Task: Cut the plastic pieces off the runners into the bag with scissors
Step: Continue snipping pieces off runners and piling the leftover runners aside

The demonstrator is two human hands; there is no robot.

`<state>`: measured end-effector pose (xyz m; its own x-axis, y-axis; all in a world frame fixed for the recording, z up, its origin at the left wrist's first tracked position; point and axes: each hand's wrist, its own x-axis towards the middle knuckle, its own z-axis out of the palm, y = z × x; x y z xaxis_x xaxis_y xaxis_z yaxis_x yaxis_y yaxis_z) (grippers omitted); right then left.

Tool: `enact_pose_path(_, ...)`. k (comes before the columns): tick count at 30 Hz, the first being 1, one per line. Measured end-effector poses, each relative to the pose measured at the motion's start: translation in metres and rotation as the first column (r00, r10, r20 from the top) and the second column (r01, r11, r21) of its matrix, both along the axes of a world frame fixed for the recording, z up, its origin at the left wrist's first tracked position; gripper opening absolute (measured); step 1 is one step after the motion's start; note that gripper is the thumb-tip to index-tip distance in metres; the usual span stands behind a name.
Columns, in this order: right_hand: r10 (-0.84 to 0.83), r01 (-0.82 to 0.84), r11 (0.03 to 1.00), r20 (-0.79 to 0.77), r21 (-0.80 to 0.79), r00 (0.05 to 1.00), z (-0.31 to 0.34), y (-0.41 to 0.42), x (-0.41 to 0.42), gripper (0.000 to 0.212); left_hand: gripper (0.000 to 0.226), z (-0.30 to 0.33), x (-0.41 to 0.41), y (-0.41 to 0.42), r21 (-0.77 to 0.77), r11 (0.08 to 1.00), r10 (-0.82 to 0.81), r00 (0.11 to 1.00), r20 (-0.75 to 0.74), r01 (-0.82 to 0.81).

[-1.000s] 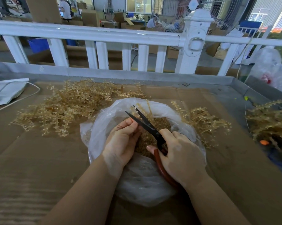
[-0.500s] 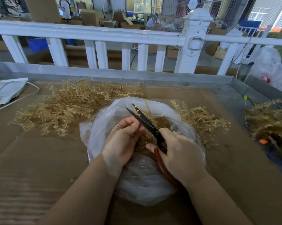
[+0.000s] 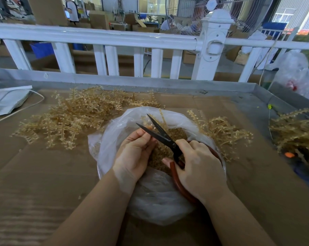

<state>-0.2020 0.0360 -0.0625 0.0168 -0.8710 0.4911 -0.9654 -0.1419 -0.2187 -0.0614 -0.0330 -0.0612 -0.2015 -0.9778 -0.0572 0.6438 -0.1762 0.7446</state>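
A clear plastic bag [image 3: 114, 137] lies open on the cardboard, holding a heap of small tan cut pieces [image 3: 176, 134]. Over its mouth my right hand [image 3: 200, 166] grips black scissors [image 3: 160, 132] by their red-brown handles; the blades are parted and point up-left. My left hand [image 3: 135, 153] pinches a tan runner between thumb and fingers, right at the blades; the runner is mostly hidden by my fingers. A big pile of tan runners [image 3: 75, 119] lies left of the bag, and a smaller pile [image 3: 221, 130] lies right of it.
The cardboard-covered table [image 3: 34, 183] has a raised metal rim, with a white fence [image 3: 100, 38] behind it. A white sack with a cord [image 3: 6, 102] lies far left. More tan runners [image 3: 296, 128] and an orange bit sit at the right edge.
The scissor blades have opened wider and their tips have swung slightly right. Both hands stay over the bag's mouth.
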Motion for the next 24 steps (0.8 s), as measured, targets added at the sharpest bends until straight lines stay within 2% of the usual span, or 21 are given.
enact_pose_path(7, 0.038, -0.039, 0.999, 0.012, 0.016, 0.999, 0.0012, -0.0019, -0.002, 0.042, 0.012, -0.0032, 0.003, -0.0032, 0.007, 0.998, -0.059, 0.998, -0.012, 0.059)
enact_pose_path(17, 0.066, -0.066, 0.997, -0.015, 0.038, 0.998, 0.0047, -0.0012, -0.0027, 0.042, 0.014, -0.0054, 0.0023, -0.004, 0.019, 0.998, -0.065, 0.998, 0.014, 0.065)
enact_pose_path(24, 0.078, -0.079, 0.995, 0.02, 0.057, 0.997, 0.0047, -0.0006, 0.0004, 0.045, 0.016, -0.0056, 0.0013, -0.0043, 0.023, 0.997, -0.07, 0.998, 0.005, 0.07)
